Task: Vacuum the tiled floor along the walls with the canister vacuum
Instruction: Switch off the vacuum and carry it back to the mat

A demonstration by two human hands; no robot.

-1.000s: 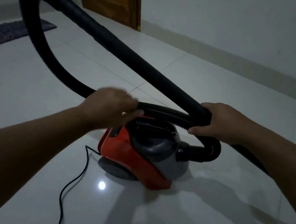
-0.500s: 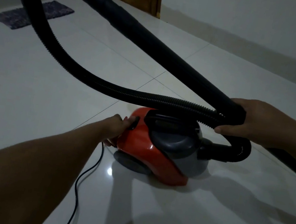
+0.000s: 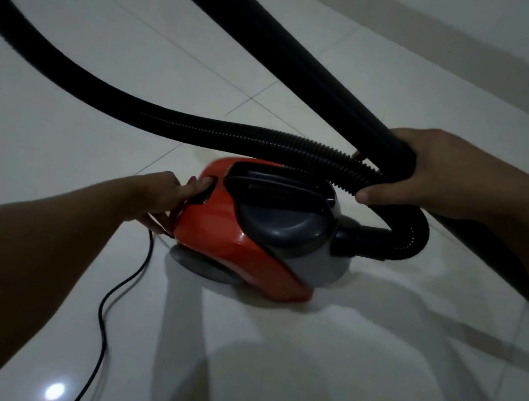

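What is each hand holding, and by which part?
Right hand grips the wand's lower end together with the ribbed hose. Left hand holds nothing; it presses the canister's rear.

Hose [image 3: 70, 62] loop beyond top edge

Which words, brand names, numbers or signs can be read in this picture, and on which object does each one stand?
None can be read.
The dark handle on the canister vacuum bears a faint line of marking, too blurred to read.
The black button under the left hand shows no legible sign.
The hose and tube, held by the right hand, show no text.
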